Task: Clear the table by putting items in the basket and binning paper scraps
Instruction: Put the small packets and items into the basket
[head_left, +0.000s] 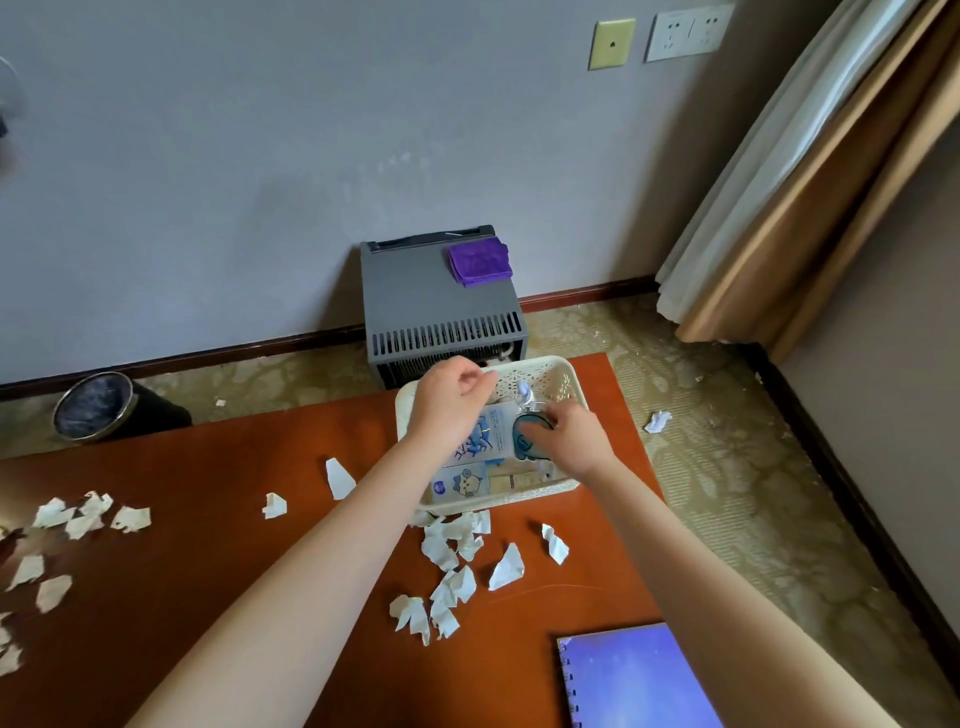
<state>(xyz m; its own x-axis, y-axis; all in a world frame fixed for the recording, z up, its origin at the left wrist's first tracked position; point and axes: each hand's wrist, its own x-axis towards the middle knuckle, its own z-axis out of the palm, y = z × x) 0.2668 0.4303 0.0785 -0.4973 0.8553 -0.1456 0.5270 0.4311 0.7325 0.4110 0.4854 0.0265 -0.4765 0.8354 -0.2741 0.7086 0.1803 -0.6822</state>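
Observation:
A cream perforated basket (558, 371) stands at the far right of the orange-brown table (234, 467). Inside it lie a pale blue printed pouch (491, 434), a small card with a cartoon figure (462, 483) and a blue round item (530, 441). My right hand (571, 439) is inside the basket with its fingers on the blue round item. My left hand (449, 405) hovers over the basket's left side, fingers curled, with nothing visible in it. White paper scraps (457, 561) lie scattered in front of the basket, and more scraps (83, 517) lie at the table's left.
A purple spiral notebook (639, 680) lies at the table's near right corner. A round black bin (98, 408) stands on the carpet beyond the table's left. Behind the basket stands a grey box (436, 301) with a purple cloth (480, 260). One scrap (657, 421) lies on the carpet.

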